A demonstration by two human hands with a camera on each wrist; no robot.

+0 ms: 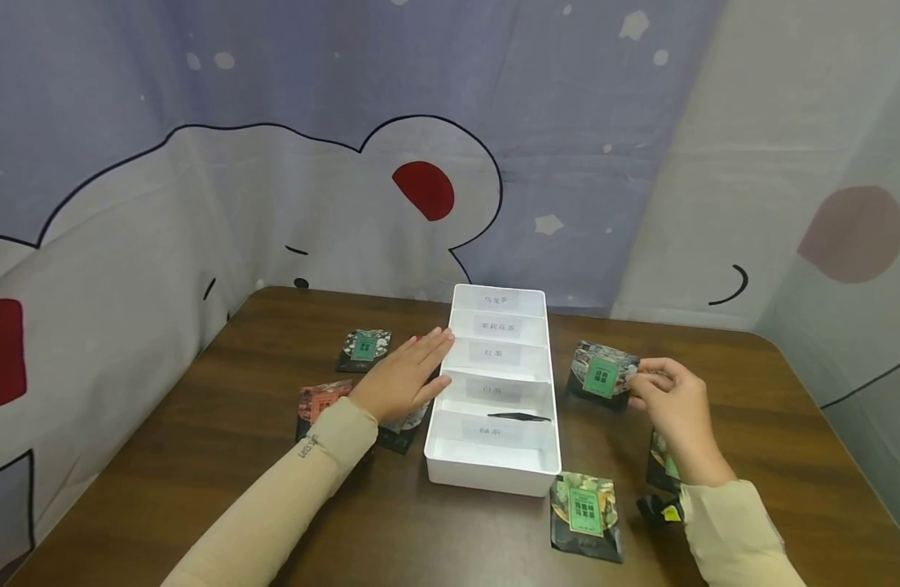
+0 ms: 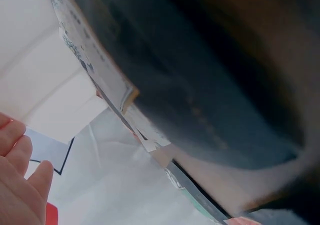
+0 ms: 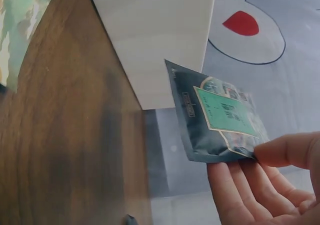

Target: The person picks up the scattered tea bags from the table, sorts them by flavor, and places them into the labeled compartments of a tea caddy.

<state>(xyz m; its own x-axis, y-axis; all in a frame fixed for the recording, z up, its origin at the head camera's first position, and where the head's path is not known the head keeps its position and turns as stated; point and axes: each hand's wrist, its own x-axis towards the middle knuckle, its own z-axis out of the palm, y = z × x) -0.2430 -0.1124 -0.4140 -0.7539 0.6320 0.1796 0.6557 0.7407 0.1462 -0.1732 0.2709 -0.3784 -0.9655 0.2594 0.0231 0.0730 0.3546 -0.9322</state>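
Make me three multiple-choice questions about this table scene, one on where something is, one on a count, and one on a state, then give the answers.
1. Where is the packet that the right hand pinches?
A. right of the white tray
B. inside the tray
C. left of the tray

2. How many compartments does the tray have?
A. three
B. five
C. eight

3. How does the left hand lie?
A. balled in a fist
B. flat against the tray's left wall
C. lifted, holding a packet

Answers: 1 A, the packet is above the wood beside the tray; 2 B, five labelled sections show; 3 B, straight fingers rest along the wall.
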